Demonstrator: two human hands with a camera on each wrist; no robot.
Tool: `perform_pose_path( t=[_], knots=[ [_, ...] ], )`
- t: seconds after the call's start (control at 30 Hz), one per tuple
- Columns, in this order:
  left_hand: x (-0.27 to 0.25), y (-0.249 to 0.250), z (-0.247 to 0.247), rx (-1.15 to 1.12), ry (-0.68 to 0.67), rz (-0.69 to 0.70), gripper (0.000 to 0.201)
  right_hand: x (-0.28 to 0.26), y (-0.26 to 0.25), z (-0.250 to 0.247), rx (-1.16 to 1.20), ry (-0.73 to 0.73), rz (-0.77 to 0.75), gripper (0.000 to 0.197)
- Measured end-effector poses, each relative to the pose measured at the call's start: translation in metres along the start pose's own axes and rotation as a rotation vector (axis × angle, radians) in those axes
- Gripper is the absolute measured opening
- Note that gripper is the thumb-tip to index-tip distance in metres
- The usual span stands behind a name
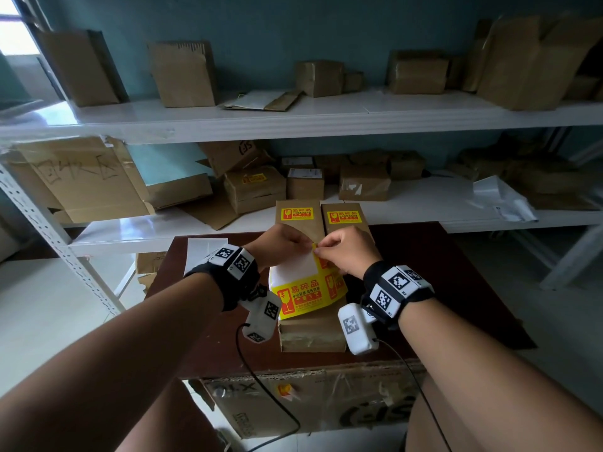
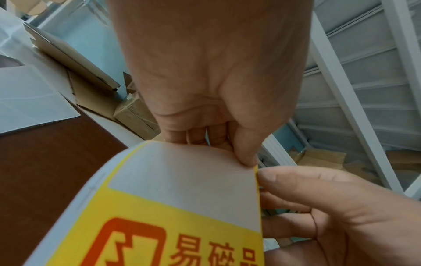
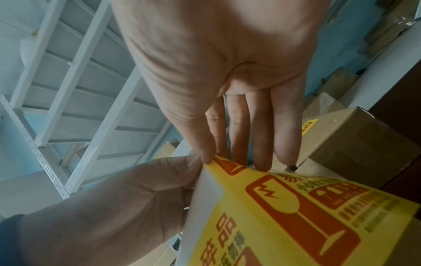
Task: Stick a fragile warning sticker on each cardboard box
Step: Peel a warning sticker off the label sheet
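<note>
Over the brown table, both hands hold a strip of yellow-and-red fragile stickers (image 1: 303, 293) on white backing. My left hand (image 1: 282, 246) pinches the bare white backing (image 2: 182, 178) at its top edge between thumb and fingers. My right hand (image 1: 346, 252) pinches the corner of a yellow sticker (image 3: 293, 203) at that same edge, thumb against index finger. Under the strip lies a plain cardboard box (image 1: 311, 334). Behind the hands stand two cardboard boxes (image 1: 295, 228) (image 1: 346, 230), each with a fragile sticker (image 1: 297, 214) (image 1: 344, 217) on top.
The brown table (image 1: 450, 288) has a white sheet (image 1: 204, 252) at its far left corner. White metal shelves (image 1: 293, 119) behind hold many cardboard boxes. A large flattened carton (image 1: 310, 406) leans against the table's near edge. Cables hang from both wrist cameras.
</note>
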State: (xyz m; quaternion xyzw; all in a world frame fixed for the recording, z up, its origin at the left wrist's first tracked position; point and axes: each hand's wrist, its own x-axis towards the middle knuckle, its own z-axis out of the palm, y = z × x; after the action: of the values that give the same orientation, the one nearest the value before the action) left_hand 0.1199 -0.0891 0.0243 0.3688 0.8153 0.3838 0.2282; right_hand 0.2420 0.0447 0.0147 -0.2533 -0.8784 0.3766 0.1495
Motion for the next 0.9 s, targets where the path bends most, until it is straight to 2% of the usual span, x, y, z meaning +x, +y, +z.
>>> perform_pose_path(
  t=[0.2,0.43,0.63,0.77,0.9],
  knots=[
    [-0.0010,0.0040,0.0016,0.076,-0.027,0.036,0.016,-0.0008,-0.0031,-0.0018,0.004,-0.013,-0.001,0.028],
    [-0.0034,0.0066,0.0006,0.118,-0.028,0.075,0.019,0.0006,-0.0030,-0.0025,0.007,-0.018,0.013,0.017],
    [-0.0030,0.0070,0.0012,0.148,0.002,0.104,0.019,0.0035,-0.0006,-0.0003,0.009,-0.008,0.019,0.019],
    [-0.0007,0.0046,0.0016,0.110,0.035,0.092,0.018,0.0045,0.0037,0.0009,0.020,0.010,0.005,0.019],
    [-0.0001,0.0027,0.0039,0.129,0.064,0.077,0.019,0.0056,0.0050,0.0016,0.056,0.024,0.001,0.011]
  ],
)
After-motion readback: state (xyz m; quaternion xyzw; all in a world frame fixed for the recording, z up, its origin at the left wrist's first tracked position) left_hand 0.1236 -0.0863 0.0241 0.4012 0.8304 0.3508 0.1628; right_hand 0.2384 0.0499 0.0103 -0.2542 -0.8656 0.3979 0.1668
